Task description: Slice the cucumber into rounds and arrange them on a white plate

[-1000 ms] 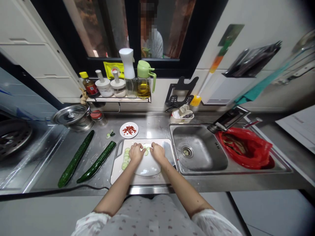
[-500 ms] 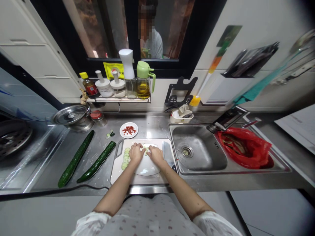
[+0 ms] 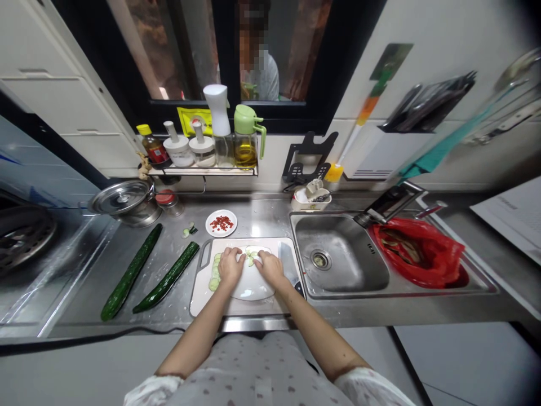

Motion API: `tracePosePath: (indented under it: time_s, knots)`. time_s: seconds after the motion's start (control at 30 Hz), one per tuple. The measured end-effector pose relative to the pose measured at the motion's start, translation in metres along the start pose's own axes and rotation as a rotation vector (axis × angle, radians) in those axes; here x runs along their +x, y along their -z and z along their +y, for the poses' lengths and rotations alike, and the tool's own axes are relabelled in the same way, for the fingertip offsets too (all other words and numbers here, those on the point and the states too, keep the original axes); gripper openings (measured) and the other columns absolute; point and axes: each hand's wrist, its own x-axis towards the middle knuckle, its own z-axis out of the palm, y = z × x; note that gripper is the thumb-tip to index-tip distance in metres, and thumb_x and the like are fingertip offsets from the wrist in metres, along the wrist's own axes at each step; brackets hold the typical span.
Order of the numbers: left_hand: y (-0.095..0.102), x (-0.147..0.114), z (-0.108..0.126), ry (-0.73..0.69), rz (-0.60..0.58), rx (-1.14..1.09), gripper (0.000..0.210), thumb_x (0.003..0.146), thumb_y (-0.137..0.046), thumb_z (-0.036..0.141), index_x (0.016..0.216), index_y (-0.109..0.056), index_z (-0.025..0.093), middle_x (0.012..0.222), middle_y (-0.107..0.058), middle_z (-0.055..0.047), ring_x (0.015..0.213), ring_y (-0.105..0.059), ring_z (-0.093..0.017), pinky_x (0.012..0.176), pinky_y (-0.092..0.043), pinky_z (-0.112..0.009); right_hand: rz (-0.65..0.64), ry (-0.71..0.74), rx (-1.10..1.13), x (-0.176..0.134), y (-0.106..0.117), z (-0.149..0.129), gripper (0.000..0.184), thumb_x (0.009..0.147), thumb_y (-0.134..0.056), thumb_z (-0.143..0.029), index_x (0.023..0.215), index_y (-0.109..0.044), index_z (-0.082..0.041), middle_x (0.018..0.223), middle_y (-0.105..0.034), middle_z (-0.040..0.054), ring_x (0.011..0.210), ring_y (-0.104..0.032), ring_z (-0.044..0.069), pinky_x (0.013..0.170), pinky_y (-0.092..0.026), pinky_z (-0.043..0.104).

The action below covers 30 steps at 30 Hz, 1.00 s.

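Pale green cucumber slices (image 3: pixel 251 256) lie in a small petal-like cluster towards the far side of a white plate (image 3: pixel 249 290). My left hand (image 3: pixel 231 267) is just left of the cluster, fingers loosely bent and thumb a little apart, with nothing visible in it. From the other side, my right hand (image 3: pixel 270 267) reaches the cluster's edge, thumb and fingers apart; whether it touches a slice is hard to see. Beneath the plate is a cutting board (image 3: pixel 198 301). A row of overlapping cucumber slices (image 3: pixel 215 273) runs along its left part, partly behind my left hand. A knife (image 3: pixel 287 260) rests on its right.
Two whole cucumbers (image 3: pixel 133 270) lie on the steel counter, left. A small dish of red bits (image 3: pixel 221 224) stands behind the board. Right are a sink (image 3: pixel 344 282) and a red plastic bag (image 3: pixel 439 265). A rack (image 3: pixel 203 171) holds bottles and jars; a lidded pot (image 3: pixel 127 206) stands far left.
My hands have drawn slightly apart, and more of the clustered cucumber slices now shows between them. The board, knife and whole cucumbers stay in place.
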Motion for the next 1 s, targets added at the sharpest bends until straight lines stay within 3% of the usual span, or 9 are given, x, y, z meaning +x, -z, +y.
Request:
tracePosePath:
  time_s: [0.2,0.4,0.63,1.0]
  knots:
    - [0.017,-0.019,-0.017,0.042,0.058,-0.097,0.02,0.086,-0.052,0.036,0.095,-0.067,0.025,0.101,-0.061,-0.005,0.098,-0.055,-0.021,0.081,-0.04,-0.029,-0.007,-0.014,0.03,-0.012,-0.001,0.003,0.027,0.094,-0.042,-0.035,0.113,-0.055,-0.021,0.112,-0.064,0.0073,0.101,-0.058,0.018,0.076,-0.037,0.025]
    - [0.029,-0.041,-0.048,0.07,0.089,-0.116,0.019,0.084,-0.053,0.034,0.094,-0.067,0.026,0.101,-0.061,-0.004,0.094,-0.057,-0.02,0.08,-0.041,-0.028,0.017,-0.012,0.058,-0.026,-0.009,0.011,0.028,0.095,-0.04,-0.035,0.112,-0.056,-0.021,0.106,-0.066,0.0059,0.096,-0.059,0.017,0.072,-0.035,0.024]
    - [0.042,-0.064,-0.088,0.154,0.016,0.008,0.031,0.081,-0.054,0.045,0.102,-0.062,0.024,0.094,-0.062,-0.006,0.09,-0.058,-0.024,0.073,-0.041,-0.031,0.041,-0.041,0.07,-0.041,-0.01,0.015,0.026,0.094,-0.04,-0.034,0.109,-0.058,-0.021,0.102,-0.066,0.0046,0.09,-0.059,0.016,0.069,-0.033,0.024]
    - [0.033,-0.073,-0.097,0.216,-0.014,0.168,0.032,0.078,-0.056,0.048,0.099,-0.06,0.023,0.1,-0.062,-0.009,0.097,-0.058,-0.029,0.078,-0.041,-0.037,0.048,-0.061,0.106,-0.049,-0.017,0.019,0.027,0.094,-0.039,-0.032,0.109,-0.059,-0.021,0.099,-0.067,0.0049,0.089,-0.059,0.016,0.069,-0.032,0.024]
